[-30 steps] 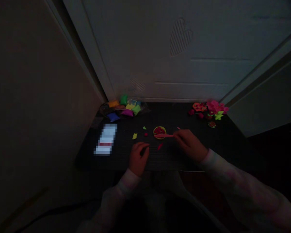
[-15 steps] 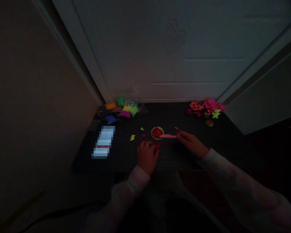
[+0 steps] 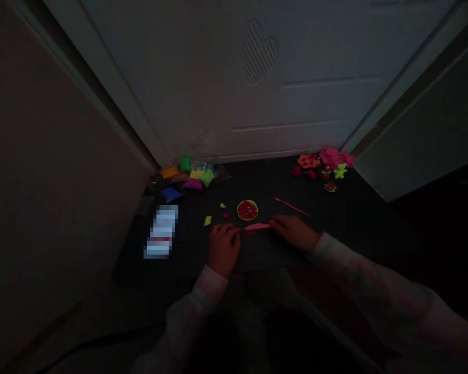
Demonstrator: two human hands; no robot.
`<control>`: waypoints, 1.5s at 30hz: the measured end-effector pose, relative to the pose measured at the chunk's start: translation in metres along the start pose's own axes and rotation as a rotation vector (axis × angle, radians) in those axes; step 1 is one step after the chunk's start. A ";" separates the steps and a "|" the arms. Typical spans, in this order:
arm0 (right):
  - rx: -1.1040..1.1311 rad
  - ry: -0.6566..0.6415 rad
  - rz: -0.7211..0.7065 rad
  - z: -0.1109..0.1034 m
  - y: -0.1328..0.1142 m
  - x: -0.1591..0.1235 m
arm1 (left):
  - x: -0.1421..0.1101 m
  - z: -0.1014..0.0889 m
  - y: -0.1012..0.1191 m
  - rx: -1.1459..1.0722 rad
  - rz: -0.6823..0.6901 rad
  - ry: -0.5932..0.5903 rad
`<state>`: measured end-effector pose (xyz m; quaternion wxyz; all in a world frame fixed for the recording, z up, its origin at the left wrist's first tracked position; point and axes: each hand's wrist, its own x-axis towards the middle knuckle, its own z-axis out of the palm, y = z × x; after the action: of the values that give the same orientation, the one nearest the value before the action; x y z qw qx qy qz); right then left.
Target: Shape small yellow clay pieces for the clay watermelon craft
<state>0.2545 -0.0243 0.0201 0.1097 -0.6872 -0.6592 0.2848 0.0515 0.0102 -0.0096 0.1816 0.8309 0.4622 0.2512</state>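
Note:
A pink plastic clay knife (image 3: 257,226) is in my right hand (image 3: 295,232), closed round its handle, with the blade pointing left. My left hand (image 3: 223,250) rests on the table, fingers curled, thumb and forefinger at the left end of a strip of red clay (image 3: 251,234). The blade lies just above that strip; whether they touch is too dark to tell. Behind the knife sits a round clay pizza (image 3: 247,210) with a yellow rim and red top. Near my left fingers are a yellow clay scrap (image 3: 207,221), a small red lump (image 3: 225,215) and a green bit (image 3: 222,205).
A thin pink stick (image 3: 292,206) lies behind my right hand. Bagged clay packs (image 3: 193,184) in several colours stand at back left, above a lit, blurred phone (image 3: 161,231). Clay figures and pink flowers (image 3: 334,157) sit at back right. A white door (image 3: 203,78) rises behind the table.
The knife has come off the pizza and down toward me, beside the red strip. That strip, tilted up in my left hand before, now lies lower. My view has shifted slightly.

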 end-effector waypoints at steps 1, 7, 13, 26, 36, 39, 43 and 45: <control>-0.034 -0.005 0.001 0.002 -0.003 0.000 | -0.001 -0.001 -0.002 -0.001 0.000 0.010; -0.189 -0.037 -0.016 0.010 -0.013 0.004 | -0.011 -0.005 -0.008 -0.002 0.015 0.042; -0.257 -0.069 -0.034 0.009 -0.016 0.006 | -0.013 -0.003 -0.005 -0.007 0.029 0.049; -0.315 -0.119 -0.023 0.006 -0.019 0.010 | -0.013 -0.002 -0.002 0.072 0.104 -0.041; -0.393 -0.207 0.025 0.000 -0.025 0.015 | -0.013 -0.002 0.002 0.175 0.160 -0.075; -0.434 -0.253 0.046 -0.002 -0.027 0.019 | -0.013 -0.002 0.006 0.229 0.194 -0.084; -0.485 -0.307 0.075 -0.003 -0.030 0.022 | -0.011 -0.003 0.010 0.276 0.239 -0.114; -0.500 -0.327 0.085 -0.003 -0.031 0.024 | -0.008 -0.003 0.011 0.280 0.243 -0.122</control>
<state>0.2289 0.0026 0.0333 -0.1827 -0.6649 -0.6885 0.2247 0.0538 -0.0024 -0.0034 0.0601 0.9113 0.3771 0.1537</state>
